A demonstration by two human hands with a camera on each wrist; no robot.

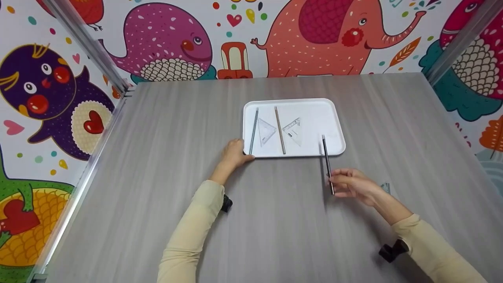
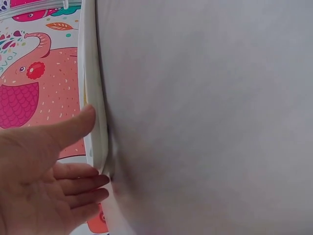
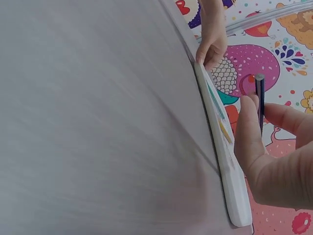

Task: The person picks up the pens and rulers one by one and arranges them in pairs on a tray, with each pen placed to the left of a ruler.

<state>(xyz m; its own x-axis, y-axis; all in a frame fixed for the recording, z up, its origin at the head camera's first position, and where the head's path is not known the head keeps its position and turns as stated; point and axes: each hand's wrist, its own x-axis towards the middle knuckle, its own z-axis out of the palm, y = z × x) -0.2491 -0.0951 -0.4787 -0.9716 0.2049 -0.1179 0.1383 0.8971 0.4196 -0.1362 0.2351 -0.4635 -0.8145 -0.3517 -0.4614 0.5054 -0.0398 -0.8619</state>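
A white tray [image 1: 314, 114] lies on the table, and my left hand [image 1: 234, 153] holds its near left corner, the thumb along the near edge. On the tray are a dark green pencil [image 1: 254, 130], a brown pencil [image 1: 279, 130] and two clear set squares, one on the left [image 1: 267, 131] and one on the right [image 1: 292, 131]. My right hand [image 1: 351, 183] pinches a dark pencil [image 1: 327, 161] between thumb and fingers. That pencil is raised and tilted, its far end over the tray's near right part. In the right wrist view its flat end [image 3: 259, 77] points up.
Partly hidden behind my right wrist, a small clear, greenish piece with markings [image 1: 386, 187] lies on the grey wood-grain table [image 1: 275, 228]. Walls with cartoon animals [image 1: 314, 43] and metal posts [image 1: 86, 43] border the table at the back and sides.
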